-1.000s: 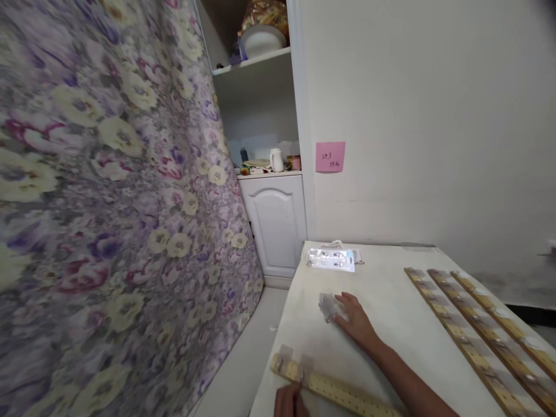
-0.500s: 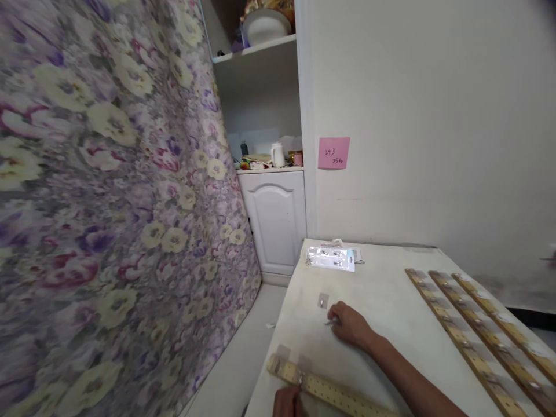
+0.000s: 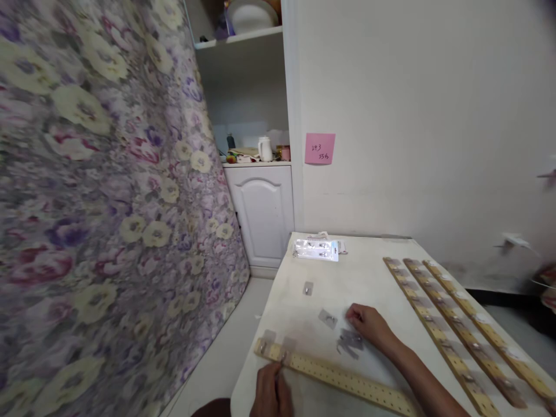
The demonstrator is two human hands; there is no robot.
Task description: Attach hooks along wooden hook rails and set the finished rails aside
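My left hand [image 3: 271,389] is closed at the near edge of a pale perforated strip [image 3: 334,373], its fingertips just beside a small metal hook [image 3: 284,358] on a clear square backing. Another such hook [image 3: 263,346] sits at the strip's left end. Farther right, my right hand [image 3: 367,323] hovers low over the table with its fingers curled in; whatever they hold, if anything, is hidden. Beneath it lie several grey, blurred pieces [image 3: 348,343]. A loose clear-backed hook [image 3: 329,318] rests left of this hand, and one more [image 3: 307,288] lies beyond.
Three perforated strips fitted with clear-backed pieces lie along the right side, including the leftmost strip [image 3: 428,313]. Clear plastic packaging [image 3: 316,250] lies at the far end of the white table [image 3: 365,269]. A floral curtain [image 3: 108,231] hangs at left; a cabinet [image 3: 263,214] stands behind.
My right hand has moved right and let go of small pieces: a clear-backed hook and grey pieces now lie on the table. The view has shifted; my left hand stays by the strip.
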